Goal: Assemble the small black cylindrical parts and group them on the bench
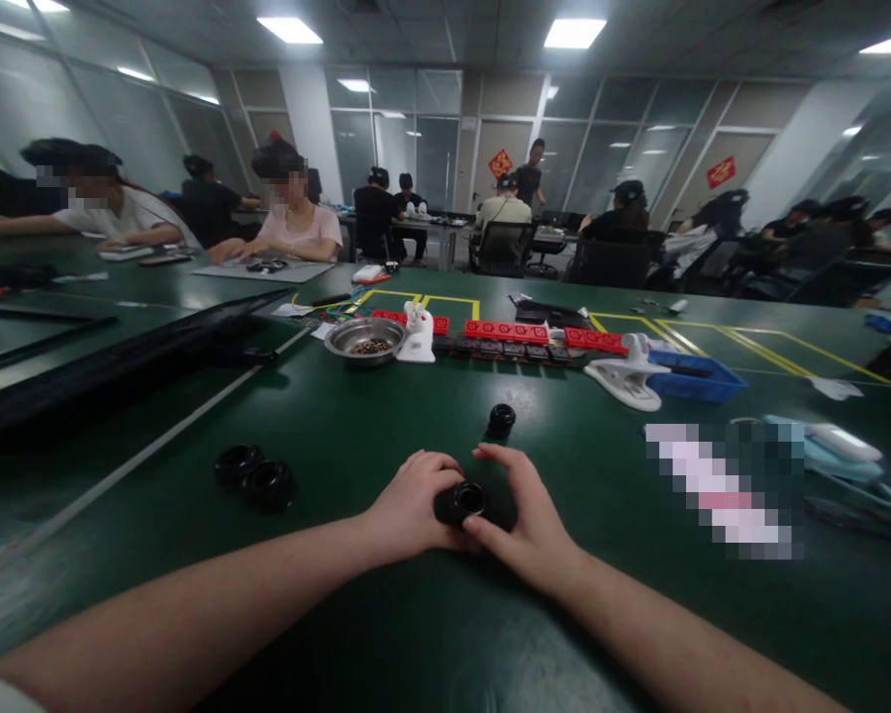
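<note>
A small black cylindrical part (463,503) with a round opening on top is in front of me on the green table. My left hand (418,498) has its fingers closed around the left side of it. From the right, my right hand (529,515) curves around the same part, its thumb tip at the rim and its fingers spread apart. Just beyond my fingers stands a similar black part (502,420). Two more, a black round part (239,463) and another black round part (269,484), sit side by side left of my hands.
A metal bowl (366,339) with small pieces stands beyond my hands. Beside it are a white clamp-like stand (417,335), red strips (506,331), another white clamp (628,376) and a blue tray (702,376). A long black panel (126,352) lies left; several people sit farther back.
</note>
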`<action>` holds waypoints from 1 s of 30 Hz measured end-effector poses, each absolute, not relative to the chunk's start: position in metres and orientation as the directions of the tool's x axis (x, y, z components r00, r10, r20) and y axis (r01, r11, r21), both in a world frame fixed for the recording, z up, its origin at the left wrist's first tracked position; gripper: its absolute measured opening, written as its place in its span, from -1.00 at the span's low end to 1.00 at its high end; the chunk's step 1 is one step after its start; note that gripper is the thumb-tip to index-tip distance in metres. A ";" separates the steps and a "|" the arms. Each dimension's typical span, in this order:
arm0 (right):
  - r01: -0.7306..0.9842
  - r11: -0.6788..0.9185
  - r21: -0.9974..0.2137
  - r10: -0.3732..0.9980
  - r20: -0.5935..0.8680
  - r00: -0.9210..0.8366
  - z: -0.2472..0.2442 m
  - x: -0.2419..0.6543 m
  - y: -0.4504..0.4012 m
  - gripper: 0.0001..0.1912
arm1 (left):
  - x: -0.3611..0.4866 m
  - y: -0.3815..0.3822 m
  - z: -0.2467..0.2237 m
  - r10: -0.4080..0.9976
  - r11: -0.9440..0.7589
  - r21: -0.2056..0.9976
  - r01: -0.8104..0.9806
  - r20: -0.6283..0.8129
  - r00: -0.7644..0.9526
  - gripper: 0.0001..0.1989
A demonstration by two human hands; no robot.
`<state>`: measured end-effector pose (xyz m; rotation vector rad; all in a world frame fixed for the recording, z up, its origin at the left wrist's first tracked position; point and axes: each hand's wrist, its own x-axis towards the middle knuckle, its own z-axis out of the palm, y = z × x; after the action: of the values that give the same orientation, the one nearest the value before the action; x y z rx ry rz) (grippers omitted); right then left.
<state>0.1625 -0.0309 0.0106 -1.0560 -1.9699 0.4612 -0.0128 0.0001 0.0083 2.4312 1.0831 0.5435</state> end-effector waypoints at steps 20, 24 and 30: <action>0.552 0.621 -0.557 0.780 0.509 -0.365 0.010 0.158 -0.035 -0.51 | -0.010 -0.002 0.006 0.771 -0.622 0.458 0.635 0.220 0.598 -0.55; 0.520 0.691 -0.502 0.720 0.536 -0.441 0.012 0.161 -0.035 -0.43 | -0.011 -0.001 0.004 0.768 -0.625 0.459 0.631 0.220 0.601 -0.56; 0.607 0.603 -0.517 0.786 0.516 -0.341 0.013 0.159 -0.033 -0.45 | -0.011 -0.001 0.005 0.766 -0.623 0.473 0.622 0.209 0.608 -0.62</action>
<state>0.1587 -0.0334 0.0131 -1.0966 -2.0691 0.2995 -0.0114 -0.0008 0.0048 2.4830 1.1166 0.5648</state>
